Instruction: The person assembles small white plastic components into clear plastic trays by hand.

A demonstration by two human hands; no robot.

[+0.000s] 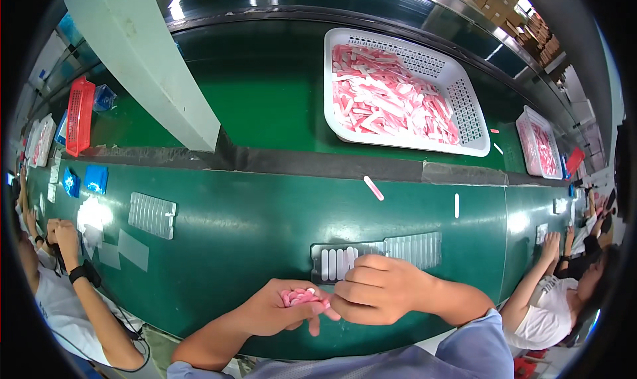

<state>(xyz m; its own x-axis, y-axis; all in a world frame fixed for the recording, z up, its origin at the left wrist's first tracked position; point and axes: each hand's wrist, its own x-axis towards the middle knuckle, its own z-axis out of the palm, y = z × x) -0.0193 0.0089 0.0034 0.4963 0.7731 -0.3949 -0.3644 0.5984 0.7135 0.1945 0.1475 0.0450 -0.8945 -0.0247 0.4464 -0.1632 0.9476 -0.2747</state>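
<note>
A bundle of small pink-and-white nail files point(300, 297) lies in my left hand point(275, 309), whose fingers curl round it. My right hand point(379, 291) is closed in a pinch beside the left fingertips; what it grips, if anything, is hidden behind its fingers. Just beyond both hands lies a clear plastic tray point(317, 273) with several pale files point(337, 263) standing side by side in its slots. My right hand covers part of this tray. Joined to its right side is a ribbed clear lid point(415, 249), lying opened flat on the green table point(245, 246).
A white basket point(408, 143) heaped with pink files stands beyond the dark ledge point(318, 165). Two loose files point(373, 188) point(456, 206) lie on the table. Another clear tray point(152, 215) sits to the left. A pale post point(156, 67) rises at the back left. Co-workers sit on both sides.
</note>
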